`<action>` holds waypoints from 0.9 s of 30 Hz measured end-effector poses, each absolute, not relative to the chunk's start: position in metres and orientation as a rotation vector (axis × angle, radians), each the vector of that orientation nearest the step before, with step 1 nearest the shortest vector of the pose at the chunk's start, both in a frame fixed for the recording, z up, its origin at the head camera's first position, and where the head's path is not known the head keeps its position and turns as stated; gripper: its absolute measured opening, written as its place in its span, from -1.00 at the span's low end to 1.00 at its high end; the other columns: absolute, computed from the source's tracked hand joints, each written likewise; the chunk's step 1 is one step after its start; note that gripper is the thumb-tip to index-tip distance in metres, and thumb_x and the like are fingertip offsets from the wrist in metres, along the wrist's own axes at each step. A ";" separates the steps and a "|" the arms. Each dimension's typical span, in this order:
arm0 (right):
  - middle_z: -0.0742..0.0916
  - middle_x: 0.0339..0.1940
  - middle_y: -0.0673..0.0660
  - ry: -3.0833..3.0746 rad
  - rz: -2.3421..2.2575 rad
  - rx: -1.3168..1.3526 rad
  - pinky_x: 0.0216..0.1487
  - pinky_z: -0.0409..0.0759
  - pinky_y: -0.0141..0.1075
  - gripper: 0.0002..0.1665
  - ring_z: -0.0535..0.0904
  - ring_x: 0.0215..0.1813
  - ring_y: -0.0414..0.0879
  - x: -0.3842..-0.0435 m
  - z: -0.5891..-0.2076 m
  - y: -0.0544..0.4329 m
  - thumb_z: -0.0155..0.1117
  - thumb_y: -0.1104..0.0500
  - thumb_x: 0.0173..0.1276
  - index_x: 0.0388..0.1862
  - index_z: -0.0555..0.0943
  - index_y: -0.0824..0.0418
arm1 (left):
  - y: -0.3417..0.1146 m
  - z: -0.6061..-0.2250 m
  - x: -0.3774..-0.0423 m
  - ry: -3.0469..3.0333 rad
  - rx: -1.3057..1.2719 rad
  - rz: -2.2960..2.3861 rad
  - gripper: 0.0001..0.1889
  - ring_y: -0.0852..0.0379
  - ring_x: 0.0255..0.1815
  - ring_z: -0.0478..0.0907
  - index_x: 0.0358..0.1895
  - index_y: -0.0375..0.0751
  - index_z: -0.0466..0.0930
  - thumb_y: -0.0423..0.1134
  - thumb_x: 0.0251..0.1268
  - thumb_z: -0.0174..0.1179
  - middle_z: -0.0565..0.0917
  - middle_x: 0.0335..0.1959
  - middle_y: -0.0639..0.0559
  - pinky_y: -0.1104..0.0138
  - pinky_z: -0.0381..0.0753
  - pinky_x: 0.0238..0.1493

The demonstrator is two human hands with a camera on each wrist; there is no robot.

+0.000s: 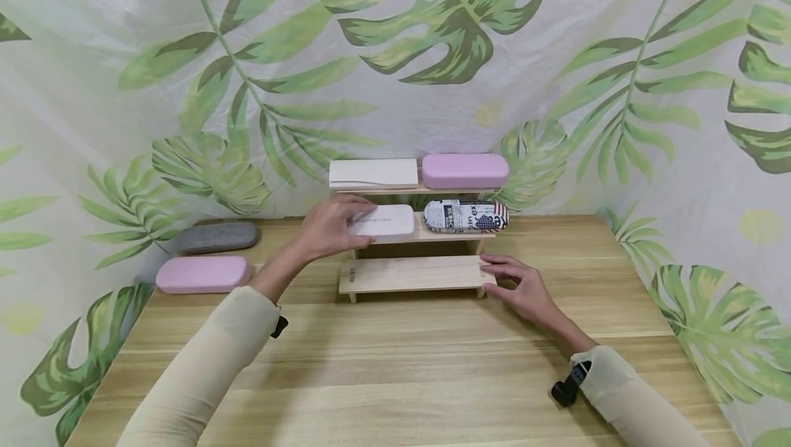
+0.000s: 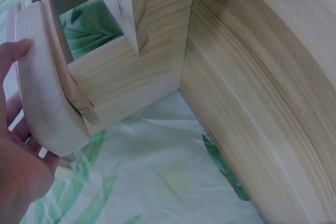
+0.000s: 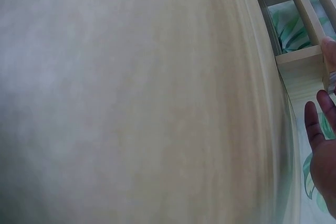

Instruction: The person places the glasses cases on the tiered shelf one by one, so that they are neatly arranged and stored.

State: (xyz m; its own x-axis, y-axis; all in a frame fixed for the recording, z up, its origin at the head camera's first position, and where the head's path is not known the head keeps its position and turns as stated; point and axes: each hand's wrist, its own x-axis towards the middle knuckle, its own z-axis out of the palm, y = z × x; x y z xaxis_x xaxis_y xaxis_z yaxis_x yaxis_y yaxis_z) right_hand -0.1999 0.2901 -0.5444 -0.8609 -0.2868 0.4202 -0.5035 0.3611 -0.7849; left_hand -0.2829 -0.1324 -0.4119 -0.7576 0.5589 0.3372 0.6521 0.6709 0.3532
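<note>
My left hand (image 1: 327, 228) holds a white glasses case (image 1: 391, 222) by its left end, thumb on the front side and fingers at the back. The case lies on the left part of the middle tier of a wooden tiered rack (image 1: 414, 274). In the left wrist view the same white case (image 2: 47, 82) sits flat against the tier board. My right hand (image 1: 522, 289) grips the right end of the bottom tier, its thumb at the front corner and fingers behind. Beside the white case lies a glasses case with newspaper-style print (image 1: 466, 216).
On the top tier are a white flap case (image 1: 373, 174) and a pink case (image 1: 465, 171). A grey case (image 1: 218, 237) and another pink case (image 1: 202, 274) lie on the wooden table (image 1: 420, 371) at left. A leaf-print cloth (image 1: 395, 110) hangs behind.
</note>
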 end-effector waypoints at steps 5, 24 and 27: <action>0.72 0.31 0.29 -2.405 1.492 0.726 0.13 0.68 -0.39 -0.56 0.64 0.32 0.20 -0.200 -0.543 0.288 0.57 0.44 0.23 0.12 0.78 0.33 | -0.129 -0.411 -0.283 -2.694 -0.973 -0.709 -0.32 -0.18 0.23 0.66 0.27 -0.19 0.72 -0.02 0.02 0.60 0.73 0.25 -0.17 0.05 0.71 0.00; 0.72 0.32 0.24 -2.409 1.514 0.711 0.16 0.64 -0.46 -0.57 0.64 0.34 0.09 -0.199 -0.541 0.289 0.59 0.39 0.25 0.12 0.79 0.28 | -0.122 -0.412 -0.286 -2.716 -0.942 -0.642 -0.32 -0.18 0.25 0.67 0.31 -0.15 0.71 0.00 0.08 0.60 0.72 0.28 -0.15 -0.02 0.58 0.18; 0.72 0.32 0.26 -2.413 1.520 0.698 0.16 0.66 -0.42 -0.55 0.63 0.34 0.17 -0.199 -0.542 0.288 0.59 0.41 0.23 0.12 0.79 0.29 | -0.121 -0.412 -0.286 -2.723 -0.935 -0.634 -0.33 -0.18 0.25 0.67 0.31 -0.13 0.70 0.01 0.10 0.60 0.71 0.29 -0.14 -0.03 0.55 0.21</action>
